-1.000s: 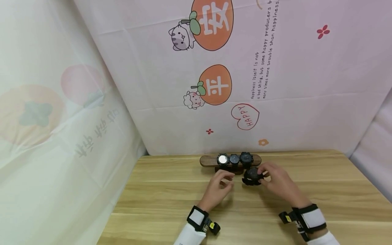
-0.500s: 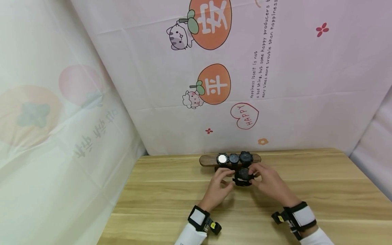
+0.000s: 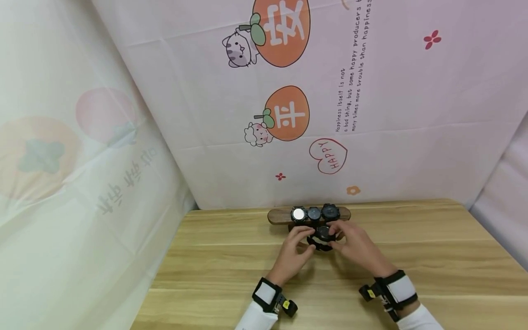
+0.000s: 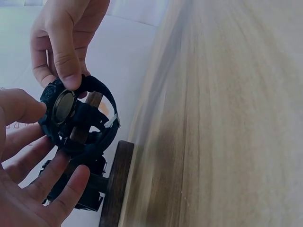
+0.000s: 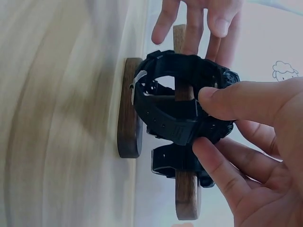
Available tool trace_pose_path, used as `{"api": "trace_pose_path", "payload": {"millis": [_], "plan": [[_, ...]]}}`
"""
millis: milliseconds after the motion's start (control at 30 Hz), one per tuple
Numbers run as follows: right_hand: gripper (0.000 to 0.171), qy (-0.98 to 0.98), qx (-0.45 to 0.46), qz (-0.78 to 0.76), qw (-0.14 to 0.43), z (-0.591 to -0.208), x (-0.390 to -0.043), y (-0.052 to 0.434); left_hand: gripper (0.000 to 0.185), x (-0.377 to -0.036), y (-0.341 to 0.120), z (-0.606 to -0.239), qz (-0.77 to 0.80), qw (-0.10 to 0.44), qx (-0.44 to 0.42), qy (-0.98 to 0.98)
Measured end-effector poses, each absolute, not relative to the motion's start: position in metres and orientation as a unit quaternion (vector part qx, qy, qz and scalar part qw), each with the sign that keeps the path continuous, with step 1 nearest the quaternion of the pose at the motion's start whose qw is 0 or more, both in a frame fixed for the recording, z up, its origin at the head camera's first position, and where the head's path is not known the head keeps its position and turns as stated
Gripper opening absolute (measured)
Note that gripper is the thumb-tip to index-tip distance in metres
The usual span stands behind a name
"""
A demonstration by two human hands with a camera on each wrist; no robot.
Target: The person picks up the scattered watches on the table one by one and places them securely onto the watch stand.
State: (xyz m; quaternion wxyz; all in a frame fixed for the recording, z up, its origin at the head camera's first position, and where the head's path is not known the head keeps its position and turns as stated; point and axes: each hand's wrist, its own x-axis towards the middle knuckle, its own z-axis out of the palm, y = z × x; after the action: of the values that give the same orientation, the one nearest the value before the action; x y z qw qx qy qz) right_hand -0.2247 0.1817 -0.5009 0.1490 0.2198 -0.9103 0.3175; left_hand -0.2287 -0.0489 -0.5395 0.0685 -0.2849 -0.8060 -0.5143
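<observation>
Both hands meet on a black watch just in front of the wooden stand: the right hand pinches its case, while the left hand, fingers loosely spread, touches its strap, steadying the closed band.

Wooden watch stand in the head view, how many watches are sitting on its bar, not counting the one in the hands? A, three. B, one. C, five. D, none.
A: three watch faces sit side by side on the wooden stand, while a fourth black watch is held just in front of it between the left hand and right hand.
</observation>
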Motion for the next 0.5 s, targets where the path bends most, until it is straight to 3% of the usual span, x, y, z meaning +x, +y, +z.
{"api": "trace_pose_path", "payload": {"millis": [500], "plan": [[0.041, -0.886, 0.238, 0.364, 0.161, -0.5066, -0.2236, 0.1717, 0.055, -0.2301, -0.0473, -0.5409, -0.514, 0.082, -0.28, -0.807]]}}
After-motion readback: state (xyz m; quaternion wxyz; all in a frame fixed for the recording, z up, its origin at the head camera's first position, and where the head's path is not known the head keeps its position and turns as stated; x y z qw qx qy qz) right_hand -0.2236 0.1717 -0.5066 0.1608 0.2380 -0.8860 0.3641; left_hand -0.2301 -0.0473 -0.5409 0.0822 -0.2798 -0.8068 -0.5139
